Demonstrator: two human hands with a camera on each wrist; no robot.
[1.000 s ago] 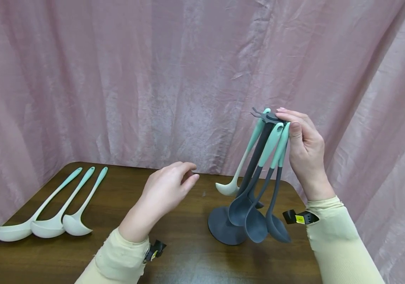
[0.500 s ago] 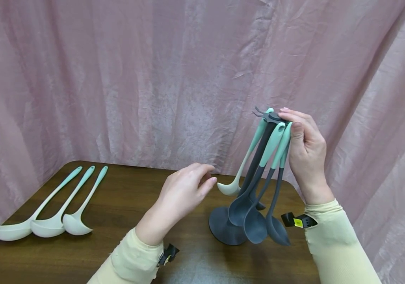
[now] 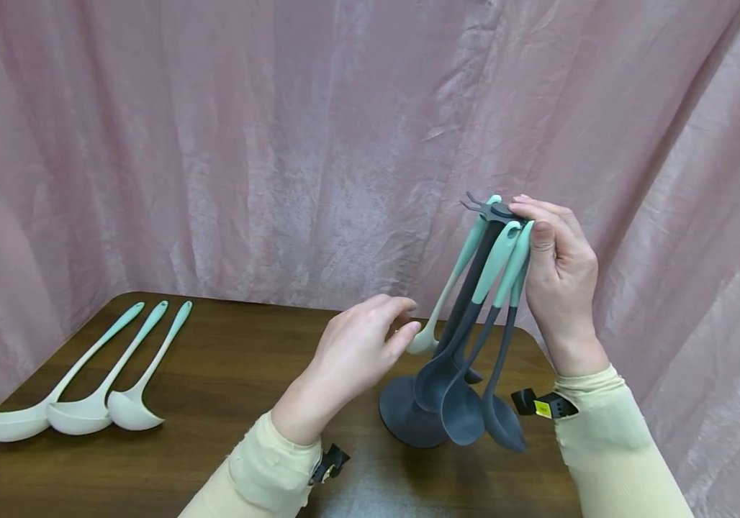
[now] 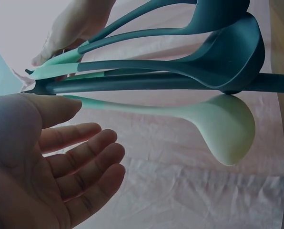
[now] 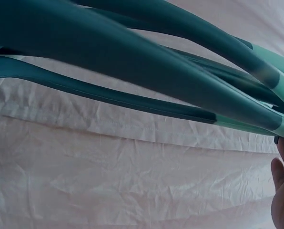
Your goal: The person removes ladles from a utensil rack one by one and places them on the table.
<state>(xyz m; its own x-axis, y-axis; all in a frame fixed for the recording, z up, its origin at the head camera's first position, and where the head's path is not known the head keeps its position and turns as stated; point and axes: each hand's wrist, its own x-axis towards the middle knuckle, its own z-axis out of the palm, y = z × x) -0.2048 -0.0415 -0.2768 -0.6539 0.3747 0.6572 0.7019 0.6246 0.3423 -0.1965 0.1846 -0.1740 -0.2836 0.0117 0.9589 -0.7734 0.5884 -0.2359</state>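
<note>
A dark grey utensil stand with a round base stands on the right of the table. From its hooked top hang several dark ladles with mint handles, and a cream ladle on its left side. My right hand grips the top of the stand, fingers over the hub and thumb beside the mint handles. Nothing is in my left hand, whose fingers are loosely bent near the cream ladle. In the left wrist view its palm faces the cream ladle, with the thumb by the mint handle.
Three cream ladles with mint handles lie side by side on the left of the brown wooden table. A pink curtain hangs right behind the table's back edge.
My left hand has moved right, from the middle of the table to beside the hanging cream ladle, overlapping its bowl. My right hand stays at the stand's top, and the hanging ladles have swayed slightly.
</note>
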